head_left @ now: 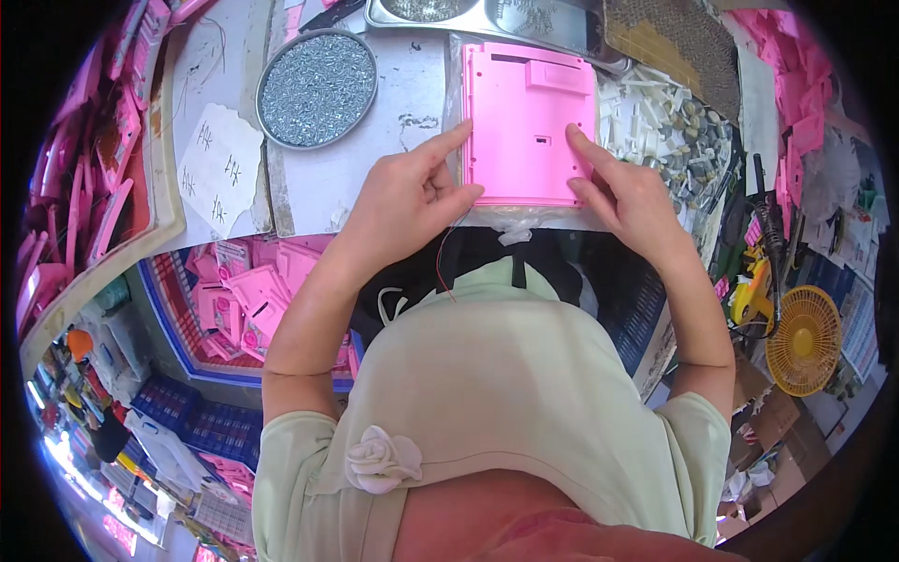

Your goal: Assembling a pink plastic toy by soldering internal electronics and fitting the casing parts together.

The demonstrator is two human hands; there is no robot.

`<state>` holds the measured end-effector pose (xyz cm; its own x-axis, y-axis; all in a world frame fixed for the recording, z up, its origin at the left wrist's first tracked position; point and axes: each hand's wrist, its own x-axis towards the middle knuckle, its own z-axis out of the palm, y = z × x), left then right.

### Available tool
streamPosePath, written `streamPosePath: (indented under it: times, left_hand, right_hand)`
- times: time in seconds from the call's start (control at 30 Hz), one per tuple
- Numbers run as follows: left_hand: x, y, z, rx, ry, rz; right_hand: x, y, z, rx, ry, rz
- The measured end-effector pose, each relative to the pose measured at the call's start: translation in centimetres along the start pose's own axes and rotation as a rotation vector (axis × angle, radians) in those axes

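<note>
A flat pink plastic panel (524, 117) lies on the white worktop (346, 173) near its front edge, with a raised rectangular tab at its top. My left hand (412, 197) grips the panel's lower left edge, index finger stretched along the side. My right hand (627, 192) presses on its lower right corner, index finger pointing onto the pink face. Thin red and black wires (442, 267) hang below the left hand.
A round metal dish of small screws (316, 87) sits to the left, beside a paper note (220, 169). White and grey small parts (665, 117) pile up to the right. A crate of pink parts (248, 300) stands below left; a yellow fan (803, 339) lower right.
</note>
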<state>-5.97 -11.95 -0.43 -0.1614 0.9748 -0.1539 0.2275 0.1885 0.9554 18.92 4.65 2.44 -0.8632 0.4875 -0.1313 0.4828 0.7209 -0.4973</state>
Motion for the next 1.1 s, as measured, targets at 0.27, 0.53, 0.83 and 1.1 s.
streamPosePath:
  times: [0.27,0.53,0.83,1.1]
  left_hand:
    - [2.4,-3.0,-8.6,0.749,0.564,0.120]
    - [1.8,-4.4,-11.2,0.901,0.486,0.081]
    - [2.2,-3.5,-9.5,0.761,0.482,0.135]
    - [-1.7,-0.6,-0.8,0.234,0.107,0.145]
  right_hand:
    - [8.5,-3.8,-3.8,-0.086,0.219,-0.361]
    - [24.8,-10.5,6.5,-0.447,0.118,-0.689]
    - [24.0,-10.1,2.9,-0.369,0.165,-0.660]
    - [10.0,-2.9,-0.1,-0.041,0.207,-0.624]
